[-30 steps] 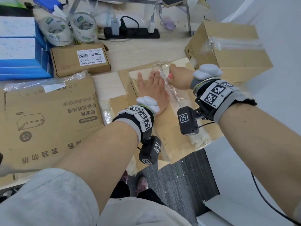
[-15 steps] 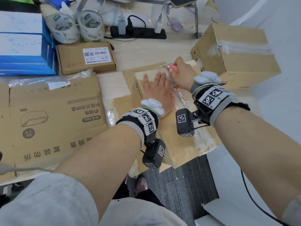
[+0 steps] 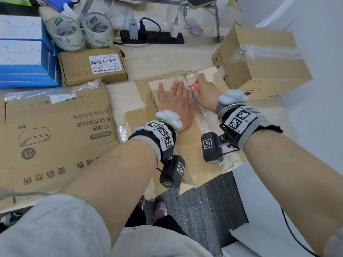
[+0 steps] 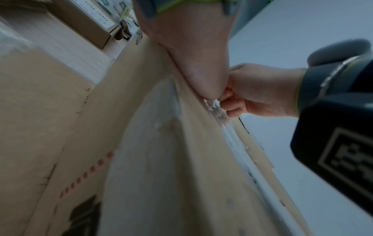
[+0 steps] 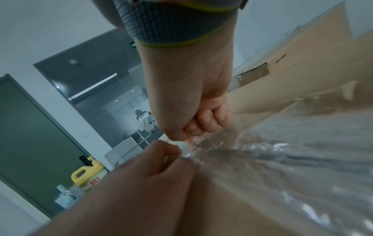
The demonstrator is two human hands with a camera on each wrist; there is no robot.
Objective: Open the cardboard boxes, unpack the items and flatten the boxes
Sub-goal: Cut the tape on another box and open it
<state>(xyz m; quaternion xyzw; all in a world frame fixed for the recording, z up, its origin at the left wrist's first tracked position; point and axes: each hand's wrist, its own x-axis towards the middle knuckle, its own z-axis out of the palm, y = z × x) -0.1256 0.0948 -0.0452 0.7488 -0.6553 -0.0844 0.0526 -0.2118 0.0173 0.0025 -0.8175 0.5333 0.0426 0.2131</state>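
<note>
Up close from the head view, the left hand (image 3: 175,104) lies flat, fingers straight, pressing down on the top of a cardboard box (image 3: 187,149) at the table's near edge. Just beside it, the right hand (image 3: 204,93) is curled round a small pink tool (image 3: 195,88) at the far end of the clear tape (image 3: 202,121) that runs along the box's middle seam. A second, taller box (image 3: 263,58) stands sealed behind the right wrist. To the left lies a flattened box (image 3: 55,130) with printed lettering, and behind it a small labelled box (image 3: 92,68), two tape rolls (image 3: 83,30), a black power strip (image 3: 152,37) and a stack of blue boxes (image 3: 26,58).

Next, the left wrist view looks along the box top (image 4: 141,143) (blurred and tilted). The heel of the left hand (image 4: 187,47) sits on the cardboard, and the right hand (image 4: 260,92) is beyond it, fingers folded, with a sliver of the pink tool (image 4: 227,91) showing at the crinkled tape (image 4: 214,110).

Last, the right wrist view shows the right hand (image 5: 193,95) as a closed fist over the wrinkled tape (image 5: 282,153); the tool itself is barely visible here. The left hand (image 5: 145,172) is in the foreground, its fingers touching the tape's edge, though how they lie is hard to read from this angle. Behind are a grey door (image 5: 30,143) and a yellow jug (image 5: 88,172).
</note>
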